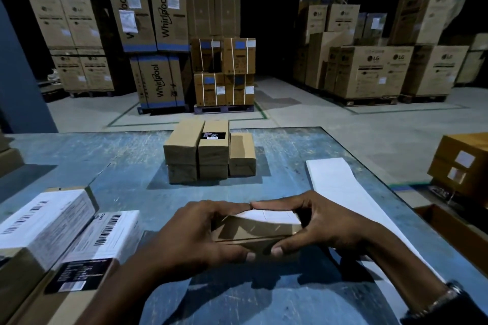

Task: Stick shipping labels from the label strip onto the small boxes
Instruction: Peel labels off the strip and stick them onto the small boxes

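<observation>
A small brown box (253, 232) is held just above the blue table (126, 166) near its front edge, with a white label (274, 216) lying on its top face. My left hand (195, 235) grips the box's left end and my right hand (319, 221) grips its right end; the fingertips of both meet over the top. The white label strip (340, 192) stretches along the table to the right and runs under my right forearm. A stack of several small brown boxes (208, 150) stands mid-table; one of them carries a black label.
Two labelled boxes (66, 232) with white barcode labels lie at the front left. A brown carton (464, 163) sits off the table's right edge. Large appliance cartons on pallets (369, 71) fill the warehouse floor beyond the table.
</observation>
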Demonstrator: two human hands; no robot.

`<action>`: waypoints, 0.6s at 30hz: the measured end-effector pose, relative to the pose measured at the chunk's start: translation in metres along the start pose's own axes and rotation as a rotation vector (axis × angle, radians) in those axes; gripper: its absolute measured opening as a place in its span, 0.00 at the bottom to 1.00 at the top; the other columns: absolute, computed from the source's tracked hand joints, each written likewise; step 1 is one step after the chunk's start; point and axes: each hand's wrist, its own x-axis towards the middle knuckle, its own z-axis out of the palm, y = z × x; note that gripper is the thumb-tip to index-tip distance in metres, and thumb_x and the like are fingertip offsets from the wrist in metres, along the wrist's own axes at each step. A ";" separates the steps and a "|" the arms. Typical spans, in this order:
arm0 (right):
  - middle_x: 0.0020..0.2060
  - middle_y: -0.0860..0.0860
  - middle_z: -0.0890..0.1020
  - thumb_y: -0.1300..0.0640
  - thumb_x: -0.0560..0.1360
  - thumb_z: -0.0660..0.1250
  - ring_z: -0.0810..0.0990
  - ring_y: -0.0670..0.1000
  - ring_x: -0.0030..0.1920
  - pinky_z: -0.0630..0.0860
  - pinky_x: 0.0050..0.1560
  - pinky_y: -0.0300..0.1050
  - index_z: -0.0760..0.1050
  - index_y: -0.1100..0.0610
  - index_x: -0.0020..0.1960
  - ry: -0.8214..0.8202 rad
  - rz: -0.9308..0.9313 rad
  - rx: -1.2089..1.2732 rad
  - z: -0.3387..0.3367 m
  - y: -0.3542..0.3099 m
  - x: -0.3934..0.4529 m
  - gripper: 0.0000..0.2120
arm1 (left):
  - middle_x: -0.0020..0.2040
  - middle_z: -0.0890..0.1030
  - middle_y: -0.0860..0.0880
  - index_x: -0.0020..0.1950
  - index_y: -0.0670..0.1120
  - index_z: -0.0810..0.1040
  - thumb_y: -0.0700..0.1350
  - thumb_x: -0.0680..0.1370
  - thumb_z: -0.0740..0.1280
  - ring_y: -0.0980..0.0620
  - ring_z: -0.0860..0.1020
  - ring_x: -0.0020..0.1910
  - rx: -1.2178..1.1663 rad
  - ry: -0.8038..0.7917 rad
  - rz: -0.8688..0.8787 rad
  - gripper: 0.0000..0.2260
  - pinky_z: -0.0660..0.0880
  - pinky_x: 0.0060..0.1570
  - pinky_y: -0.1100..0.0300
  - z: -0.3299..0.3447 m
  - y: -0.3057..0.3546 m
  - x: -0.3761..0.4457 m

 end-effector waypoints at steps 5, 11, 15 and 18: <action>0.64 0.39 0.85 0.63 0.69 0.84 0.81 0.42 0.67 0.77 0.67 0.39 0.83 0.39 0.68 0.042 -0.002 -0.103 -0.003 -0.003 -0.002 0.33 | 0.61 0.78 0.72 0.66 0.78 0.73 0.73 0.66 0.73 0.68 0.76 0.61 0.103 0.109 0.075 0.28 0.77 0.61 0.61 0.006 -0.003 -0.006; 0.64 0.42 0.85 0.66 0.69 0.83 0.83 0.45 0.65 0.80 0.64 0.41 0.82 0.42 0.70 0.010 0.014 -0.040 -0.004 -0.003 -0.002 0.34 | 0.62 0.73 0.80 0.73 0.69 0.74 0.69 0.73 0.71 0.70 0.71 0.66 0.211 0.119 0.162 0.29 0.73 0.64 0.67 0.007 -0.003 -0.008; 0.65 0.43 0.85 0.69 0.69 0.82 0.83 0.46 0.66 0.80 0.65 0.42 0.81 0.45 0.71 -0.010 0.011 -0.001 -0.002 -0.002 -0.004 0.35 | 0.62 0.64 0.86 0.75 0.69 0.71 0.73 0.74 0.65 0.73 0.65 0.71 0.317 0.140 0.189 0.29 0.68 0.70 0.64 0.011 -0.004 -0.010; 0.65 0.45 0.85 0.70 0.69 0.82 0.83 0.48 0.67 0.80 0.66 0.46 0.82 0.45 0.71 -0.028 0.006 0.019 -0.002 0.000 -0.004 0.35 | 0.71 0.67 0.79 0.77 0.66 0.71 0.71 0.77 0.65 0.70 0.67 0.74 0.358 0.151 0.210 0.28 0.71 0.72 0.55 0.015 -0.009 -0.010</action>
